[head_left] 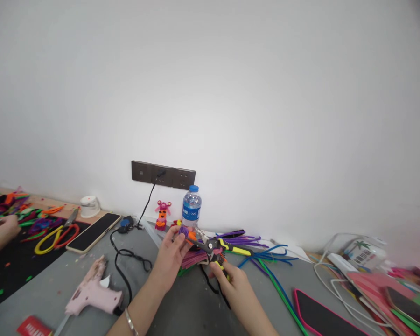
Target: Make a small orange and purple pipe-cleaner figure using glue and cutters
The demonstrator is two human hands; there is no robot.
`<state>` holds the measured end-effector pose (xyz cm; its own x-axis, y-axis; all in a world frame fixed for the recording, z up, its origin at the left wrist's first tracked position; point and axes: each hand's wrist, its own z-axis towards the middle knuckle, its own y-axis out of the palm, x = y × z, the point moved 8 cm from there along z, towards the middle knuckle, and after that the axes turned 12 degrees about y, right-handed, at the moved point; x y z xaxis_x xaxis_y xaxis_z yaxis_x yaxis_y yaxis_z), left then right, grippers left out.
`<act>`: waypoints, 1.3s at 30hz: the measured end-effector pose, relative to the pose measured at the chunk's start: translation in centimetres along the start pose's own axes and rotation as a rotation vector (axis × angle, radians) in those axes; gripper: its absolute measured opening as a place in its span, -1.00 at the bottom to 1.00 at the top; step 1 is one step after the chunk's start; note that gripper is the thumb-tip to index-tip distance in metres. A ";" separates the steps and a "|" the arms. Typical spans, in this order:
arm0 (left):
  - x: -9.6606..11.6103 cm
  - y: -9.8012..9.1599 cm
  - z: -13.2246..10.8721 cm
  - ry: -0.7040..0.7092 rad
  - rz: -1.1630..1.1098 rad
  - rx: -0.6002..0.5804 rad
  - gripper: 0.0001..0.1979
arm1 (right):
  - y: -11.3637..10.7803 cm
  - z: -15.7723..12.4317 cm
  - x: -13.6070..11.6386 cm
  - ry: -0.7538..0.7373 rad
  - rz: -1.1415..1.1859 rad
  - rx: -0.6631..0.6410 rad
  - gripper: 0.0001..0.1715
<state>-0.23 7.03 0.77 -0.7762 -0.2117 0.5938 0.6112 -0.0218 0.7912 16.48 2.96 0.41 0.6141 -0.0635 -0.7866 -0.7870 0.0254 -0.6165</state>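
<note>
My left hand [170, 256] pinches a small coiled piece of purple pipe cleaner [184, 230], with a bit of orange beside it. In my right hand [236, 284] are pliers [210, 244] with black and yellow handles. The handles are spread apart, and the jaws point left at the purple piece; whether they grip it I cannot tell. Under and behind my hands lie bundles of pink pipe cleaners [198, 257] and purple pipe cleaners [245, 241]. Just behind the left hand stands a water bottle [192, 205] with a blue cap.
A pink glue gun [93, 291] lies at left with its black cord [126, 275]. Beyond are a phone [94, 232], scissors [61, 235] and another person's hand [3, 231]. A pink-edged phone [322, 315] lies at right. A pipe-cleaner figure [162, 217] stands by the wall.
</note>
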 end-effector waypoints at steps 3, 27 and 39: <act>0.0 0.1 0.0 0.003 0.009 -0.011 -0.66 | 0.0 0.0 -0.1 -0.003 0.016 -0.004 -0.22; 0.2 -0.6 0.1 0.026 0.088 0.000 -0.69 | -0.5 -0.3 -0.9 0.020 0.123 -0.035 -0.18; -0.2 -0.1 -0.2 0.001 0.152 -0.042 -0.59 | -0.4 -0.3 -0.8 -0.017 0.060 0.001 -0.20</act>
<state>-0.10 6.87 0.55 -0.6740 -0.2169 0.7062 0.7277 -0.0301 0.6852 16.29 2.68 1.28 0.5670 -0.0448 -0.8225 -0.8222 0.0293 -0.5684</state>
